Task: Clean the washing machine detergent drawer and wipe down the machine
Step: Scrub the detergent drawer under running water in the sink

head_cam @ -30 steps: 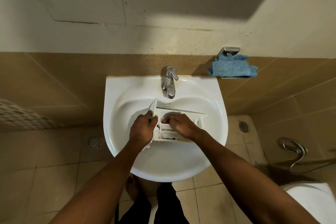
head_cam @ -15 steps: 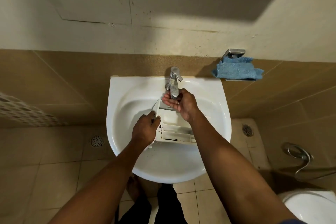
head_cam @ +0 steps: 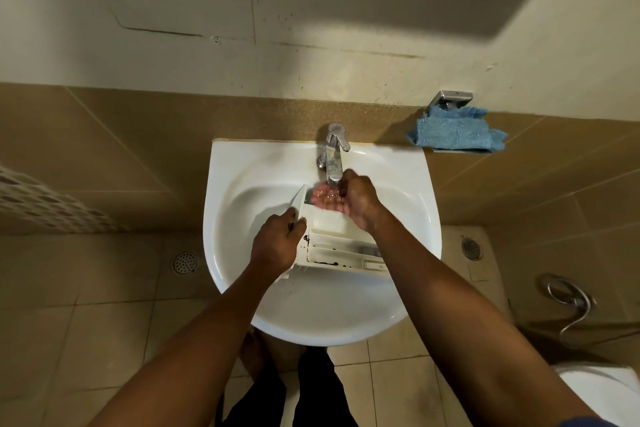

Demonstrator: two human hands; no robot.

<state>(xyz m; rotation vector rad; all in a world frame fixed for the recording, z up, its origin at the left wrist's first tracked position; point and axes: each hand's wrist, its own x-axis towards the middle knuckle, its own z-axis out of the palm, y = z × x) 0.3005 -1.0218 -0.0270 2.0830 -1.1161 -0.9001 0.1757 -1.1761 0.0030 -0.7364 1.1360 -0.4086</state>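
Detergent drawer in left grip

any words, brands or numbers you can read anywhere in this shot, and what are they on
Nothing in this view can be read as text.
detergent drawer: a pale label patch on its near right corner, too small and blurred to read.
tap: no marking visible.
blue cloth: no tag or print visible.
sink: no brand mark visible.
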